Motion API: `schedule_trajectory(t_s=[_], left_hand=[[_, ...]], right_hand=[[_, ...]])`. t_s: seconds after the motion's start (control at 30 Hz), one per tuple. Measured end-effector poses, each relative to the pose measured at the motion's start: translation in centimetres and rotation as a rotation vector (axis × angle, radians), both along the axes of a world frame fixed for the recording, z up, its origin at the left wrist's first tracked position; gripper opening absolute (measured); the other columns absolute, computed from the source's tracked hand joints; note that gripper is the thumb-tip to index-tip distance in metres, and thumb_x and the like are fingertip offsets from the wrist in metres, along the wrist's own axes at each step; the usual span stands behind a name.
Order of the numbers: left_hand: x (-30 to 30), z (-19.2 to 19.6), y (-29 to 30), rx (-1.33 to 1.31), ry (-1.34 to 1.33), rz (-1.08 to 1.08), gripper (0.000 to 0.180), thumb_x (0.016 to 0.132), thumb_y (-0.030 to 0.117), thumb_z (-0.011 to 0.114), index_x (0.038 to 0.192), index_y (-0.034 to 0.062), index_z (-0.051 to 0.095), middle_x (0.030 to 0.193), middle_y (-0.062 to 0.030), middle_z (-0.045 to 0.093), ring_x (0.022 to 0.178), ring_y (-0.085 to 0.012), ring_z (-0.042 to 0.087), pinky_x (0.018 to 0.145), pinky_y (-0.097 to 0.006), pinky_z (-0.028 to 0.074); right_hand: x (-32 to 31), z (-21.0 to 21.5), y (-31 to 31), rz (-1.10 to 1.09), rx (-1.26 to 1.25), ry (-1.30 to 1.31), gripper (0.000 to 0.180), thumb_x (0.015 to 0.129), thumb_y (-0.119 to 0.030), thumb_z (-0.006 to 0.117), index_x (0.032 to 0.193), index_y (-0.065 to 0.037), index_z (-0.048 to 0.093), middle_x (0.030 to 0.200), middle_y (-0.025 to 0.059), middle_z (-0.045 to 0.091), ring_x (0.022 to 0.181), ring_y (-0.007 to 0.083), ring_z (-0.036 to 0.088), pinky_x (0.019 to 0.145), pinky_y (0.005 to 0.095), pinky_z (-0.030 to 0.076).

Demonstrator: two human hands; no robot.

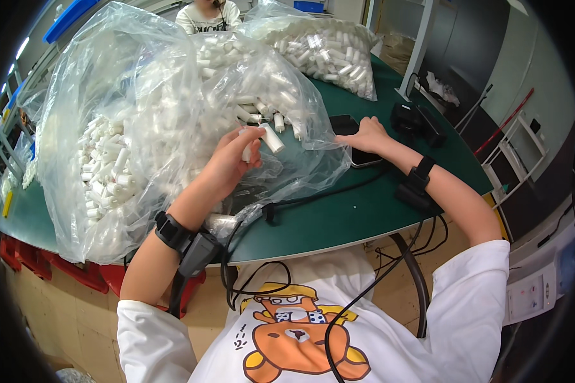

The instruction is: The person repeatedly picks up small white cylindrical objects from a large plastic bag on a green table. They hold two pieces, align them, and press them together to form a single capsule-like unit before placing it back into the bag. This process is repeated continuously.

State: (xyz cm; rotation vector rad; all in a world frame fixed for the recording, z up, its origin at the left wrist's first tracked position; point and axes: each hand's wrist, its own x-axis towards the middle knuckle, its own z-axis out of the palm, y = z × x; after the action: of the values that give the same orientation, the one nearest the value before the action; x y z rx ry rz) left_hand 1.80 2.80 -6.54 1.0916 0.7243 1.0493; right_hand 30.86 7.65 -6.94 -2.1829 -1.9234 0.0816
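Observation:
My left hand (229, 158) is closed at the mouth of a large clear plastic bag (313, 156), with a white plastic cylinder (273, 138) in its fingers. The cylinder tilts down to the right. Several more white cylinders (279, 122) lie just beyond it in the bag, some with a thin pin at the end. Over a dark phone (343, 124) on the table, my right hand (367, 136) is open, thumb stretched left against the bag's edge and fingers apart from it. The bag's left part bulges with a heap of white cylinders (108, 169).
A second clear bag of white cylinders (345, 57) stands at the far side of the green table (300, 223). Black devices (418, 121) sit at the right. Black cables (326, 193) cross the front edge. A person (207, 18) is across the table; red stools (83, 271) stand below.

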Motion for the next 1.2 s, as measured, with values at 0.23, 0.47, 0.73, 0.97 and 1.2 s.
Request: schedule_trajectory(t_s=[0.23, 0.47, 0.73, 0.97, 1.2], left_hand=[[0.1, 0.0, 0.0, -0.003, 0.006, -0.001, 0.018, 0.084, 0.024, 0.058, 0.086, 0.0094, 0.047, 0.065, 0.0044, 0.042, 0.058, -0.0059, 0.04, 0.057, -0.023, 0.036], [-0.2, -0.3, 0.3, -0.001, -0.019, -0.025, 0.02, 0.083, 0.022, 0.058, 0.089, 0.0063, 0.048, 0.067, 0.004, 0.045, 0.058, -0.0055, 0.041, 0.059, -0.023, 0.038], [0.0, 0.3, 0.0, -0.005, 0.012, 0.006, 0.021, 0.084, 0.023, 0.058, 0.093, 0.0079, 0.048, 0.065, 0.0041, 0.043, 0.058, -0.006, 0.04, 0.058, -0.024, 0.036], [-0.2, 0.7, -0.2, 0.083, -0.104, -0.069, 0.028, 0.084, 0.019, 0.057, 0.107, 0.0091, 0.044, 0.067, 0.0032, 0.043, 0.063, -0.0077, 0.042, 0.063, -0.026, 0.035], [0.1, 0.6, -0.4, 0.146, -0.233, -0.167, 0.028, 0.088, 0.026, 0.049, 0.111, 0.0127, 0.04, 0.082, -0.0037, 0.049, 0.075, -0.0144, 0.048, 0.07, -0.031, 0.039]], right_hand=[[0.5, -0.2, 0.4, 0.035, -0.03, 0.031, 0.09, 0.055, -0.064, 0.067, 0.097, 0.015, 0.056, 0.111, 0.0262, 0.052, 0.108, 0.037, 0.048, 0.088, 0.0383, 0.043], [0.8, 0.3, 0.6, 0.048, -0.147, -0.013, 0.101, 0.055, -0.073, 0.06, 0.101, 0.018, 0.053, 0.11, 0.0273, 0.052, 0.112, 0.0374, 0.044, 0.091, 0.0379, 0.04], [-1.3, 2.7, -1.9, 0.104, 0.106, -0.233, 0.073, 0.073, -0.055, 0.057, 0.098, 0.013, 0.054, 0.105, 0.0234, 0.053, 0.101, 0.0357, 0.05, 0.083, 0.0381, 0.043], [-8.3, 7.4, -7.2, 0.583, 0.478, 0.195, 0.038, 0.082, -0.032, 0.057, 0.09, 0.005, 0.053, 0.079, 0.0159, 0.057, 0.075, 0.029, 0.056, 0.067, 0.0342, 0.045], [-11.1, 5.5, -6.4, 0.702, -0.023, 0.63, 0.037, 0.081, -0.029, 0.062, 0.097, 0.004, 0.058, 0.077, 0.0088, 0.06, 0.066, 0.0122, 0.053, 0.061, 0.0268, 0.043]])
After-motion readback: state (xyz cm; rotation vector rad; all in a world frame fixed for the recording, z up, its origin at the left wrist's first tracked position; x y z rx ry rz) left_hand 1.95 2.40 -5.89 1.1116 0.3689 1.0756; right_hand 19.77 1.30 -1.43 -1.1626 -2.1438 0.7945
